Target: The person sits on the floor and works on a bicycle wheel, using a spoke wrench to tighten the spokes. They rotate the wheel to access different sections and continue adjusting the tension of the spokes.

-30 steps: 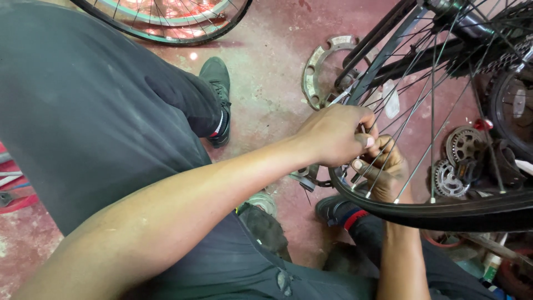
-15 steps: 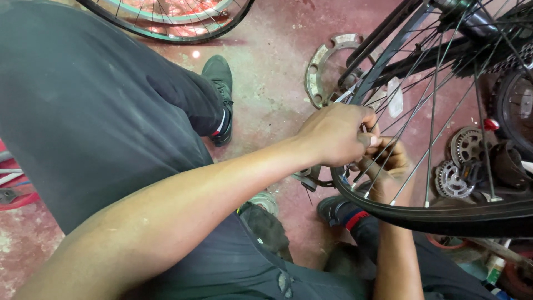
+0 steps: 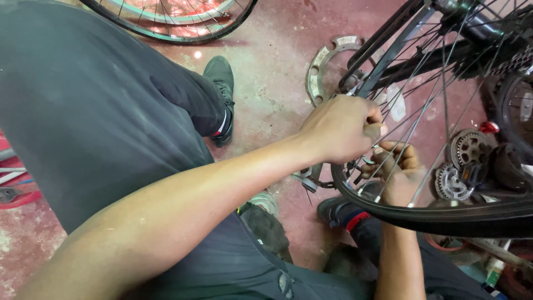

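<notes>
Soft, even light is falling from above, and shadows are staying faint. A small bright glare spot is shining on the worn red concrete floor (image 3: 195, 54). Edges are bending outward, and the near forearm is looking slightly blurry.

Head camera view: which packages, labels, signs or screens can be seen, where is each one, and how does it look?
Small bottle or tube: bottom right corner, below the wheel; pale body with a green part; its label is too small to make out.
White scrap, perhaps a sticker: seen through the spokes, on the red floor; oblong, plain white.
Signs and screens: none in view.
</notes>
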